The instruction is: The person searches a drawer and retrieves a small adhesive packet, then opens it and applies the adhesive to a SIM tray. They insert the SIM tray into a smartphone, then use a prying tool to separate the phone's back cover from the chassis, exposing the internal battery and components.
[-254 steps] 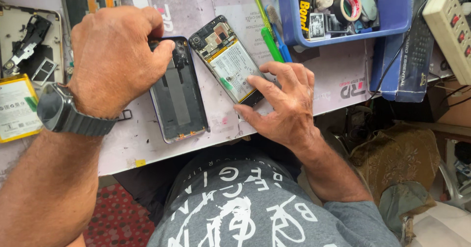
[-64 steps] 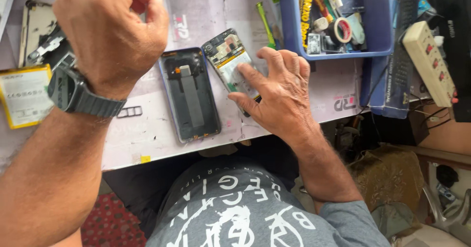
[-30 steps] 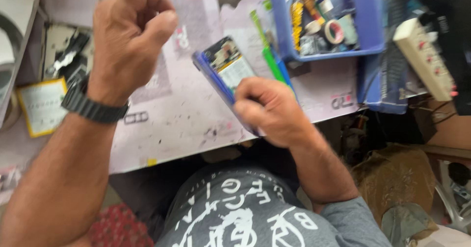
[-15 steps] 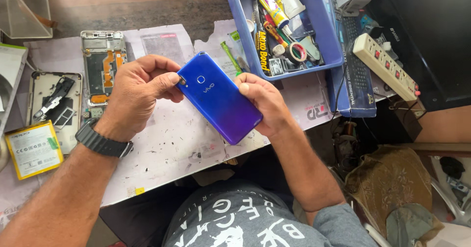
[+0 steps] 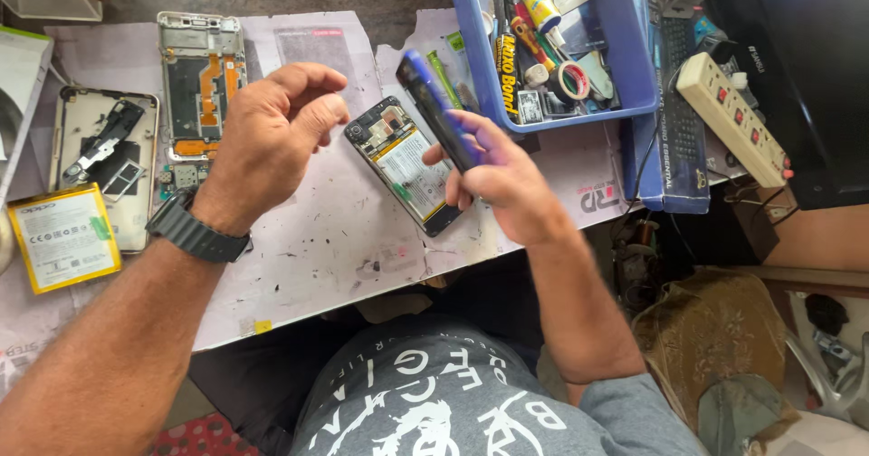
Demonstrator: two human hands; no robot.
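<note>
Your right hand [image 5: 507,180] is gripping the blue back cover [image 5: 439,112] edge-on, fingers [image 5: 471,134] wrapped along its lower half, cover tilted up toward the upper middle of the frame, just off the blue bin [image 5: 634,67]. The opened phone body [image 5: 405,164] is lying flat on the desk [image 5: 344,239] at centre, battery and board exposed, directly left of and partly under your right hand. Your left hand [image 5: 272,134] is hovering left of the phone body, fingers curled loosely, holding nothing, not touching the phone. A dark watch [image 5: 195,230] is sitting on that wrist. Upper left of the frame: a stripped phone frame [image 5: 199,80] with orange flex cables, and another open chassis [image 5: 104,162] beside it. A yellow battery [image 5: 62,236] is lying at the far left edge. A white power strip [image 5: 733,116] is sitting at the right, next to the bin.
</note>
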